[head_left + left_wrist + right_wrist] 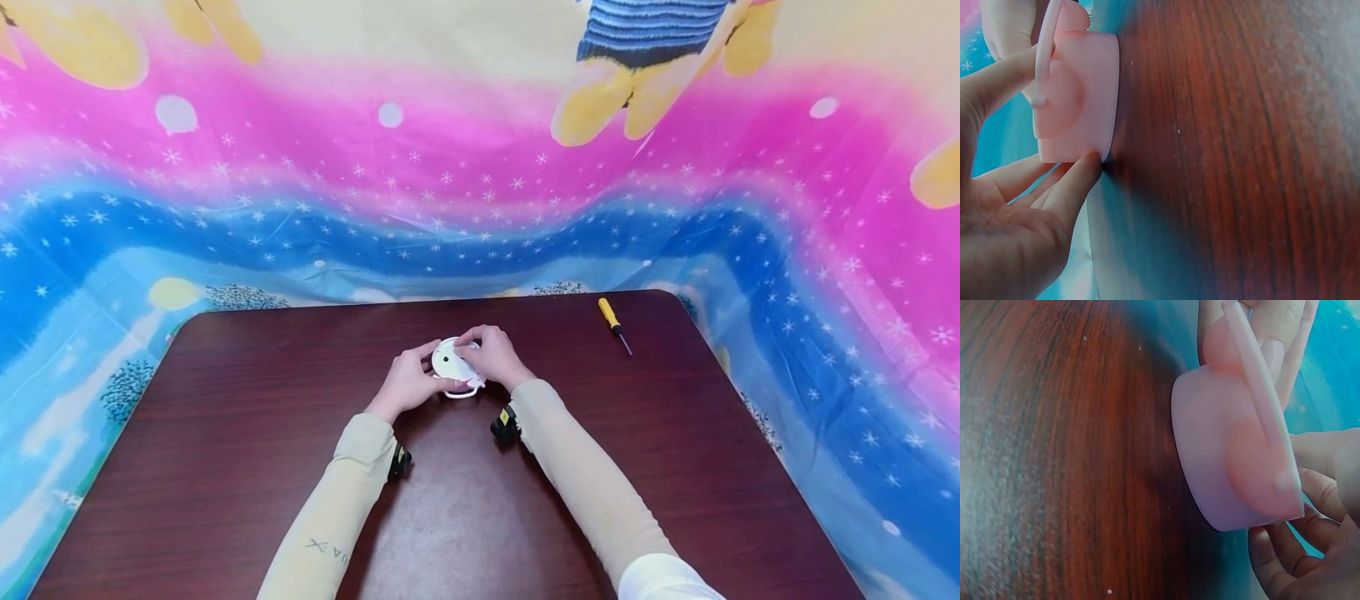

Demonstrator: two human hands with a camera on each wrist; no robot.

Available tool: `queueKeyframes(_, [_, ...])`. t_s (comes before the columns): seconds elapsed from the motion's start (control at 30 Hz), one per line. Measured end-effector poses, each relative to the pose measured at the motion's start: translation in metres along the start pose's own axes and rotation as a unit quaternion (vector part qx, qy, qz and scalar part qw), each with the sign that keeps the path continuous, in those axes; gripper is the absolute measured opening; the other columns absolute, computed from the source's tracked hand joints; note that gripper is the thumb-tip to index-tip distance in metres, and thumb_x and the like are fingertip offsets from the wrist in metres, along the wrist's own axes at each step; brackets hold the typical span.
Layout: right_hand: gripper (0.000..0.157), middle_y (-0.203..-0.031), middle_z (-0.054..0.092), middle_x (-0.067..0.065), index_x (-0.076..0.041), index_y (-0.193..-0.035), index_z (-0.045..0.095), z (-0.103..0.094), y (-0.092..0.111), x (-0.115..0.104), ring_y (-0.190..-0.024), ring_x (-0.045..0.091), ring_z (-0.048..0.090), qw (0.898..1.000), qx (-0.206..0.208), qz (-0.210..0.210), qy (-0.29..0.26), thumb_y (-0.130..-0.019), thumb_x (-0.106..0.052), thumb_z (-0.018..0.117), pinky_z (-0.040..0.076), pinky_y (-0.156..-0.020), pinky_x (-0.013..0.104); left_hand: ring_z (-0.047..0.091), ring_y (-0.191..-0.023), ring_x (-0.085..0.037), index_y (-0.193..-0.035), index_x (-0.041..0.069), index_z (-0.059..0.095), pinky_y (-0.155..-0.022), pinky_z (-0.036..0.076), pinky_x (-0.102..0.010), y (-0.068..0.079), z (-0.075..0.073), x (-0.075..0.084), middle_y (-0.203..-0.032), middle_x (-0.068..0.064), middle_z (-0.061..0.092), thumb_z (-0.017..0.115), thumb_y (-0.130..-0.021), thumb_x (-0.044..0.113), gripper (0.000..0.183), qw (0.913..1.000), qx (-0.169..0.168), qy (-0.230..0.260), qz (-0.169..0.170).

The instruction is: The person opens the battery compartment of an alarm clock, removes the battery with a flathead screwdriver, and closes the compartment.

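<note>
A small round white plastic thing with a dark spot on its top face (446, 359) lies flat on the table, between both hands. In the wrist views its smooth body (1094, 94) looks pink, with rounded bulges on the side and a thin arched handle (1257, 369). My left hand (410, 379) grips it from the left, the thumb on the near side and the fingers around the far side. From the right, my right hand (497, 354) holds it with bent fingers over the top and far edge. The fingers cover part of its top.
A screwdriver (611, 317) with a yellow handle lies at the back right of the dark brown table (247, 467). Behind and beside the table hangs a colourful printed cloth (465, 167). Black cameras (506, 425) sit on both wrists.
</note>
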State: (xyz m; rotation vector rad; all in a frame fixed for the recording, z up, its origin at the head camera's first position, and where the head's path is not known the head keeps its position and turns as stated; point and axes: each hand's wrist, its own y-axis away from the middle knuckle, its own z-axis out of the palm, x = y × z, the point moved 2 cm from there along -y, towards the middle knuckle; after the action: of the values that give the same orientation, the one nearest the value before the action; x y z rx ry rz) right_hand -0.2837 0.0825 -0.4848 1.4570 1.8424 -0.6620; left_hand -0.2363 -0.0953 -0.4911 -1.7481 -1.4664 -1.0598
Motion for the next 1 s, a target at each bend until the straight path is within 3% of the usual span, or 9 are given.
queueKeyframes(1.0, [0.011, -0.125, 0.071, 0.012, -0.01, -0.105, 0.081, 0.0005, 0.0001, 0.0025, -0.118, 0.027, 0.062, 1.0, 0.004, 0.005, -0.011, -0.1, -0.018, 0.074, 0.051, -0.102, 0.042, 0.066, -0.128, -0.031, -0.156, 0.0, 0.05, -0.101, 0.058, -0.04, -0.0005, 0.0017, 0.0006, -0.151, -0.019, 0.058, 0.096, -0.08, 0.022, 0.091, 0.9997, -0.002, 0.024, -0.002])
